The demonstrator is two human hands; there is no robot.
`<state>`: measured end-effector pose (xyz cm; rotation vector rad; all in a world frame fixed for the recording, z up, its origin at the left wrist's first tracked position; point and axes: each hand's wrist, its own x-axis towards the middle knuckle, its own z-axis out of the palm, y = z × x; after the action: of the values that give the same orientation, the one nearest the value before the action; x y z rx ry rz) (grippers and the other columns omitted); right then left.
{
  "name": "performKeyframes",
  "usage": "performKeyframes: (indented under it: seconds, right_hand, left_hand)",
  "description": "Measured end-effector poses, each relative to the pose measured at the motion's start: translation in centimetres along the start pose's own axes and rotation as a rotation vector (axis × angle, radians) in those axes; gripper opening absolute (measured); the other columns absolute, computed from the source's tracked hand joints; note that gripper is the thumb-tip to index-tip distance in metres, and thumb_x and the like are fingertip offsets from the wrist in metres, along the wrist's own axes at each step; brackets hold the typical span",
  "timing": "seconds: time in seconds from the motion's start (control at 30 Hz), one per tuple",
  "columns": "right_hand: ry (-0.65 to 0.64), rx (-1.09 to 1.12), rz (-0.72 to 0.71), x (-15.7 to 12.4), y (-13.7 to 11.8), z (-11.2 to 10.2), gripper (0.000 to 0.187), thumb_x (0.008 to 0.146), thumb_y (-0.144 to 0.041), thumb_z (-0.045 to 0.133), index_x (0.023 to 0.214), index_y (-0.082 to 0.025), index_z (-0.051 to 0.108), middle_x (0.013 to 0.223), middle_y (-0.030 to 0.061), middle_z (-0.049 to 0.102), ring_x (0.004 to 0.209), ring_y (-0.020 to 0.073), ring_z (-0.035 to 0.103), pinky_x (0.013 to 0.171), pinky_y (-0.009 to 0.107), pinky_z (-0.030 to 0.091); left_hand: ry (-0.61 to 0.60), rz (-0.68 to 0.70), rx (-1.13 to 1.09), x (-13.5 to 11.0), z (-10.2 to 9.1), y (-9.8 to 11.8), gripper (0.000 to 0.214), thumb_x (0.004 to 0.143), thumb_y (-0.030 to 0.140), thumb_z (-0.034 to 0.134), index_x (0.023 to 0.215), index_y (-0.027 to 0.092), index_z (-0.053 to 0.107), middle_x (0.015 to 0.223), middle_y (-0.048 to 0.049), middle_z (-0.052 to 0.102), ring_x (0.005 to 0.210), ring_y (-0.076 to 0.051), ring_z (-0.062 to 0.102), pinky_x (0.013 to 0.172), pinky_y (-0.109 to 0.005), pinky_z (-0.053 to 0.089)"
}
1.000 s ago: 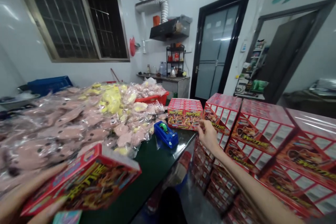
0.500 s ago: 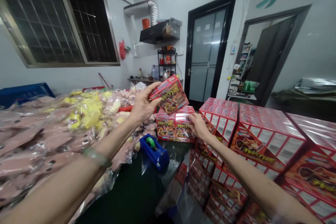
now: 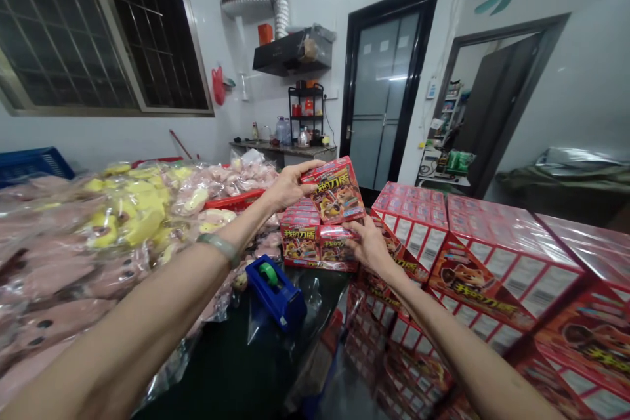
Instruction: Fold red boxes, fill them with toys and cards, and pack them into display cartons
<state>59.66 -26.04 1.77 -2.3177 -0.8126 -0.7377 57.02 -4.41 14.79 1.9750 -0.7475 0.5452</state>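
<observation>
My left hand (image 3: 289, 187) is closed on the left end of a small red printed box (image 3: 340, 195), which it holds tilted above a display carton (image 3: 319, 265). Similar boxes (image 3: 299, 246) stand in that carton, side by side. My right hand (image 3: 371, 248) is at the carton's right front, its fingers bent around the upper part of a front box (image 3: 337, 248), close under the held box's lower corner. Part of its grip is hidden. A blue tape dispenser (image 3: 278, 295) with a green roll sits on the dark table in front of the carton.
Bagged pink and yellow plush items (image 3: 142, 210) are heaped over the left side. Stacked, film-wrapped red cartons (image 3: 492, 275) fill the right. Clear plastic film (image 3: 315, 292) lies near the table edge. A red tray (image 3: 233, 200) shows behind the heap.
My left hand has moved the held box rightward and slightly down, turning its printed front more towards me. My right hand stays by the front box. The view has shifted slightly.
</observation>
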Motion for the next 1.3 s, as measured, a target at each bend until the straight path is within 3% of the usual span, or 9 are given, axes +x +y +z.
performKeyframes:
  seconds: [0.17,0.4,0.53,0.67,0.8,0.93,1.07,1.13,1.3]
  right_hand:
    - [0.149,-0.266,0.018,-1.1,-1.6,0.5,0.029,0.085,-0.02,0.051,0.11,-0.025,0.064,0.116,0.0145,0.047,0.103,0.0307,0.042,0.081,0.045,0.038]
    - [0.244,-0.352,-0.103,-3.1,-1.6,0.4,0.027,0.089,-0.026,0.048,0.113,-0.028,0.061,0.122,0.0117,0.042,0.105,0.0265,0.041,0.081,0.039,0.04]
    - [0.271,-0.251,-0.077,-3.5,-1.5,1.1,0.03,0.086,-0.021,0.05,0.116,-0.021,0.057,0.128,0.0144,0.04,0.113,0.0278,0.041,0.088,0.042,0.041]
    - [0.314,-0.167,-0.019,-2.9,-1.7,1.4,0.056,0.083,-0.018,0.049,0.136,-0.01,0.032,0.135,0.0209,0.038,0.125,0.0301,0.036,0.095,0.045,0.039]
    - [0.185,-0.218,-0.039,-2.3,-1.9,1.0,0.077,0.077,-0.013,0.048,0.144,-0.008,0.01,0.148,0.0209,0.022,0.135,0.0305,0.024,0.1,0.047,0.036]
    - [0.184,-0.226,0.019,-2.0,-1.8,0.4,0.082,0.073,-0.022,0.057,0.144,-0.011,0.016,0.14,0.0195,0.035,0.125,0.033,0.036,0.097,0.05,0.037]
    - [0.132,-0.319,-0.073,-1.1,-1.7,-0.3,0.086,0.07,-0.025,0.063,0.143,-0.012,0.02,0.145,0.0187,0.027,0.132,0.0384,0.023,0.099,0.053,0.031]
    - [0.057,-0.372,-0.146,-0.4,-1.6,-0.7,0.079,0.071,-0.022,0.063,0.14,-0.011,0.028,0.145,0.0169,0.032,0.135,0.0374,0.018,0.102,0.052,0.027]
    - [-0.063,-0.44,-0.175,1.5,-1.2,-1.2,0.052,0.077,-0.028,0.061,0.124,-0.012,0.05,0.129,0.0166,0.053,0.129,0.0341,0.034,0.102,0.049,0.024]
  left_hand:
    - [-0.014,0.015,0.083,0.1,-0.8,-1.2,0.05,0.074,0.014,0.055,0.124,0.014,0.053,0.111,-0.0093,0.065,0.094,-0.018,0.063,0.084,-0.038,0.052]
    - [-0.247,0.045,0.331,0.4,3.9,-2.8,0.049,0.068,0.003,0.054,0.114,0.019,0.062,0.108,-0.0067,0.066,0.099,-0.018,0.06,0.092,-0.035,0.046]
    - [-0.262,0.03,0.542,-0.5,4.9,-2.9,0.04,0.077,0.011,0.051,0.114,0.021,0.061,0.117,-0.0108,0.059,0.109,-0.027,0.052,0.092,-0.05,0.041]
    - [-0.304,0.041,0.663,-0.9,4.6,-2.6,0.031,0.086,0.032,0.046,0.11,0.022,0.062,0.126,-0.0094,0.055,0.117,-0.03,0.047,0.093,-0.052,0.038]
    - [-0.326,0.052,0.698,-0.7,5.3,-3.2,0.035,0.09,0.032,0.035,0.113,0.02,0.06,0.127,-0.0093,0.055,0.116,-0.025,0.051,0.096,-0.045,0.039]
    - [-0.33,0.072,0.697,-1.0,6.0,-3.8,0.038,0.091,0.032,0.034,0.116,0.017,0.057,0.131,-0.0115,0.053,0.118,-0.025,0.051,0.099,-0.042,0.038]
    - [-0.362,0.082,0.667,-2.0,6.1,-3.5,0.041,0.092,0.035,0.033,0.124,0.015,0.051,0.134,-0.0124,0.05,0.123,-0.023,0.047,0.102,-0.038,0.036]
    - [-0.37,0.065,0.659,-2.7,6.2,-3.3,0.046,0.091,0.038,0.036,0.129,0.014,0.046,0.138,-0.0149,0.046,0.127,-0.025,0.043,0.105,-0.042,0.033]
    - [-0.493,0.016,0.718,-3.1,6.3,-3.8,0.051,0.085,0.033,0.048,0.132,0.013,0.04,0.142,-0.0175,0.039,0.133,-0.03,0.034,0.107,-0.052,0.024]
